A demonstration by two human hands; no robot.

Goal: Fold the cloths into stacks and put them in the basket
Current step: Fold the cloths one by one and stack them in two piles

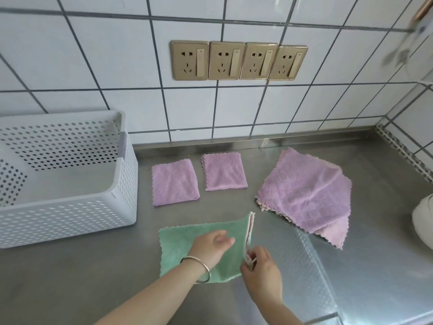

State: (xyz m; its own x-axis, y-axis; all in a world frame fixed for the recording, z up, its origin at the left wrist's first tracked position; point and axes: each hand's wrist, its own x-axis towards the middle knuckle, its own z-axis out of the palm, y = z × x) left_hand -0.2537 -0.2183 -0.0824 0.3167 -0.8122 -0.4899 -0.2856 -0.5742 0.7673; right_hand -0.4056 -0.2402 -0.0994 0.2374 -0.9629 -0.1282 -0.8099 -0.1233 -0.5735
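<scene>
Steel table [234, 301], smooth and probably slick under thin fabric. At its left end, white perforated basket [70, 207], rigid plastic, open-topped, nothing visible inside; likely light enough to shift if bumped.

Toward the right, loose pile of purple cloths [307, 195], unfolded, spread at an angle with scalloped edges fanned out. Soft, limp, very light by the look; best taken one at a time by a corner, since layers of this nap would tend to cling and drag a neighbour along.

Near the back wall, two folded purple stacks side by side, well apart from the basket: left stack [175, 182], right stack [224, 171]. Compact squares, but floppy; better lifted with a flat palm beneath or a pinch across the whole thickness than by one edge, or the layers may slide.

In front, green cloth [178, 247] flat on the table, its right edge turned up, pink underside showing. Left hand [210, 248] pressing on it, fingers extended, anchoring against slip. Right hand [260, 266] pinching the raised edge near its lower end, fingers closed on the fabric. Good hold for a fold: corner pinch, other palm as weight.
</scene>
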